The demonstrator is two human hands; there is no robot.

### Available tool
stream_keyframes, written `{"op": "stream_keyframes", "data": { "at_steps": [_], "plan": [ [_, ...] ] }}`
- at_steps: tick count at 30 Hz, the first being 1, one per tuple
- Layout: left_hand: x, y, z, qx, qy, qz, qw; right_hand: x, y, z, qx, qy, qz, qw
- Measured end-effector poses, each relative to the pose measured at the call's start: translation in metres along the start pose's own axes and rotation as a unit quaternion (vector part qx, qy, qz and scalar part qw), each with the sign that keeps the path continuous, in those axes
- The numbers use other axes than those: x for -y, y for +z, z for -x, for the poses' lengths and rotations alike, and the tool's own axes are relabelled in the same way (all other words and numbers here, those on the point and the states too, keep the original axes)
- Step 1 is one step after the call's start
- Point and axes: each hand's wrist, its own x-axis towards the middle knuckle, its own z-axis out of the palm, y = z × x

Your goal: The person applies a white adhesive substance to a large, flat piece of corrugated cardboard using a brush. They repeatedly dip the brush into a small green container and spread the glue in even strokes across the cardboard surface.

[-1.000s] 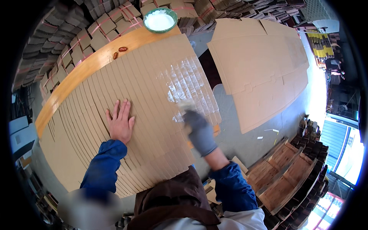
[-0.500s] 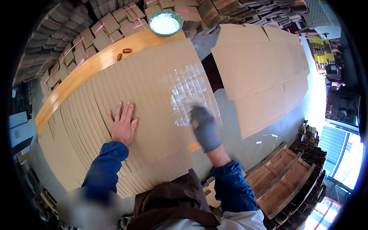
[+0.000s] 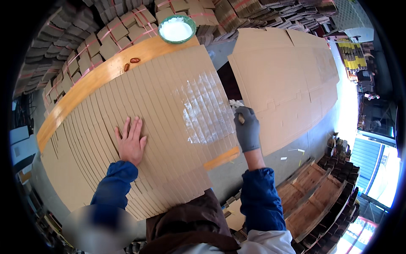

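Observation:
Overlapping cardboard sheets (image 3: 156, 114) lie fanned in rows across a wooden table (image 3: 76, 91). My bare left hand (image 3: 131, 142) rests flat on them with its fingers spread. A wet, shiny patch of white paste (image 3: 207, 111) covers the sheets' edges at the right. Just beyond the right edge of the fan, my right hand (image 3: 248, 132), in a grey glove, is closed around a brush (image 3: 236, 103). White paste coats its bristles, and most of the handle is hidden in the glove. At the table's far edge stands a green bowl (image 3: 193, 30) of white paste.
Two small reddish-brown oval things (image 3: 131, 64) sit on the table's bare wood. To the right is a large flat cardboard stack (image 3: 287, 80). Strapped cardboard bundles (image 3: 120, 31) line the back. A wooden pallet (image 3: 311, 194) is on the floor at the lower right.
My right hand has moved right with the brush, off the pasted patch and past the sheets' edge. The patch looks wetter and more even. My left hand stays on the cardboard.

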Motion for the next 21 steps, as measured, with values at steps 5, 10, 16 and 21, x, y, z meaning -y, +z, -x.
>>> {"op": "stream_keyframes", "data": {
  "at_steps": [5, 10, 16, 21],
  "plan": [
    [0.0, 0.002, -0.001, 0.005, 0.003, -0.011, 1.0, -0.002, 0.016, -0.01, 0.045, -0.071, -0.001, 0.996],
    [-0.001, -0.003, -0.003, 0.015, -0.001, -0.012, 1.0, 0.02, 0.024, -0.022, 0.061, -0.13, -0.016, 0.989],
    [0.003, 0.0, 0.0, 0.015, -0.005, -0.008, 1.0, 0.031, 0.033, -0.064, 0.037, -0.114, -0.007, 0.993],
    [0.002, -0.003, -0.001, 0.001, 0.002, 0.009, 1.0, 0.028, 0.038, -0.092, 0.049, -0.062, 0.059, 0.995]
  ]
}}
